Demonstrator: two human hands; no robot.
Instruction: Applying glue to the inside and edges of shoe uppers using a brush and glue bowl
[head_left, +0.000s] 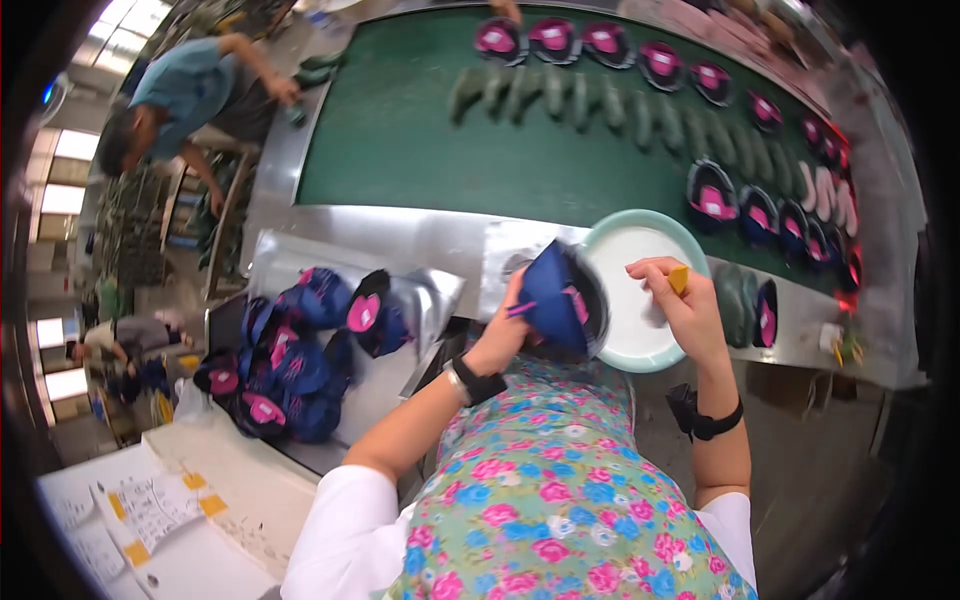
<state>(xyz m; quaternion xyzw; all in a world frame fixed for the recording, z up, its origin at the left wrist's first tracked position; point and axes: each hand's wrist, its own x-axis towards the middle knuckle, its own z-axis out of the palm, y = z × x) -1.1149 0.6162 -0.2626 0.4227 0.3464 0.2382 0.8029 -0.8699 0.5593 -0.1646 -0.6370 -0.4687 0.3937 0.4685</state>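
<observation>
My left hand [496,338] grips a navy shoe upper [548,295] with pink tabs, tilted so that its dark, pale-edged opening faces right. It hangs beside the left rim of a pale green basin [692,236] holding white liquid [622,322]. Above the basin's right side, my right hand [690,310] is closed round a brush with a yellow handle [679,280]. The brush's lower end is blurred against the white, so I cannot tell whether it touches the liquid. Left of me, a heap of similar uppers [300,365] lies on a metal tray [425,300].
Beyond the basin is a green belt [390,130] with rows of uppers [606,45] and dark green foot-shaped forms [612,102]. A person in a blue shirt [190,85] bends at its left end. A white table with papers [155,515] stands lower left.
</observation>
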